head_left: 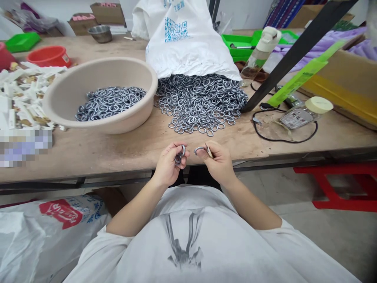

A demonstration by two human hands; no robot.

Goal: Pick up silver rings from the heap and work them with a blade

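Grey rings [180, 154] are gripped in the fingers of my left hand [168, 165], over the front edge of the table. Just to the right, my right hand [220, 163] pinches a single grey ring [199, 149] and also a thin flat blade-like piece [209, 151], whose kind I cannot make out. A small gap separates the two hands. Beyond them a heap of the same rings [203, 104] spills from the mouth of a white sack [191, 51]. On the left, a wide beige basin [126, 122] contains more rings [113, 101].
White plastic pieces [17, 98] lie at the left, near a red tub [48, 56]. A slanted black post [294, 55] rises right of the heap, beside a lime-green strip [306, 74]. A lidded jar [299, 116] and a black cable [294, 140] are nearby. A red stool [332, 196] stands below.
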